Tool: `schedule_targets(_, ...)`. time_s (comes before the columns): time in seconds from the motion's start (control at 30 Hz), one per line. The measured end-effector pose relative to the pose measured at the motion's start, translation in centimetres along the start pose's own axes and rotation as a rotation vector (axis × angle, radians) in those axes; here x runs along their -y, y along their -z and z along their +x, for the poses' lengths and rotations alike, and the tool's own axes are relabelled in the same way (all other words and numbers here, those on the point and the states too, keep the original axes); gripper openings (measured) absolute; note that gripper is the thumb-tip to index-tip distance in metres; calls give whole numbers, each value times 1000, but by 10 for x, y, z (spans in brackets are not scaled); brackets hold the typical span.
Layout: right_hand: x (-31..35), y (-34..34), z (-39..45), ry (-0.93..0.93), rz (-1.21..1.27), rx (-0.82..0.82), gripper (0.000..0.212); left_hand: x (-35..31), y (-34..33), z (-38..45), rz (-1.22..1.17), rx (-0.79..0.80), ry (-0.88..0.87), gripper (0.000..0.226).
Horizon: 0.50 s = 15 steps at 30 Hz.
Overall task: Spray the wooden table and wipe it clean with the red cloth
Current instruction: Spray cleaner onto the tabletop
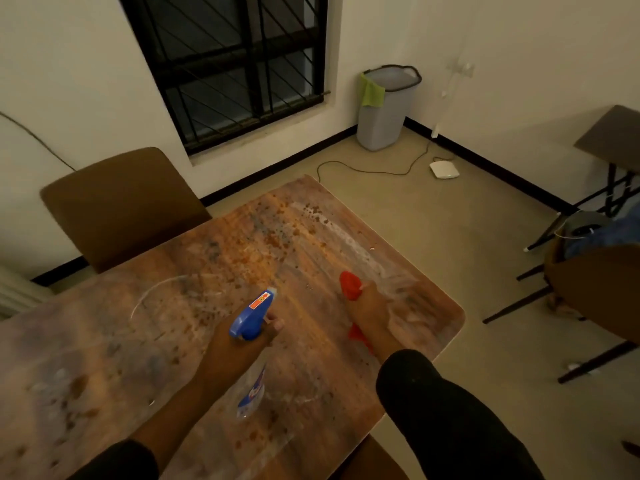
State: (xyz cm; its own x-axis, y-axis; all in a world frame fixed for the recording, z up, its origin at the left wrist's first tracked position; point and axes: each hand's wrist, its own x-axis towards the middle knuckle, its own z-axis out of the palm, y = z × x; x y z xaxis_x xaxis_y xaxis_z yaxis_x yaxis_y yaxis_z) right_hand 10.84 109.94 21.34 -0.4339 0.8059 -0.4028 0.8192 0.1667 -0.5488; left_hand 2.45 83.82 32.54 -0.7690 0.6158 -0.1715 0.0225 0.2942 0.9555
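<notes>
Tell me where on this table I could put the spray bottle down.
The wooden table carries nothing but grime. Free patches: left of the spray bottle in the left hand, toward the brown chair, and the far corner. The tightest spot is near the right edge, where the right hand presses the red cloth.

One bottle [252,318], one cloth [350,285] (red)

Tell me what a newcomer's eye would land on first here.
First, the wooden table, speckled with brown spots and pale smears across the middle. Next, the blue-headed spray bottle in the left hand above it, and the red cloth pressed down by the right hand near the table's right edge.
</notes>
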Motion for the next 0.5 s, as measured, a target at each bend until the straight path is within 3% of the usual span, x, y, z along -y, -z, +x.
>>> schedule_targets(0.17, 86, -46, -66, 21, 314, 261, 58, 7, 63, -12, 101, -219, 39, 14)
schedule_targets(0.23, 123, -76, -94, 55, 393, 300, 55, 7, 94, -27, 109, -299, 34, 10)
schedule_targets(0.33, 172, -118, -132, 136, 479, 298, 65, 13, 145, -48, 111, -426, 51, 6)
schedule_targets(0.5, 233, -160, -190, 114, 536, 346, 35, 40, 239, -102, 55, -669, 106, 9)
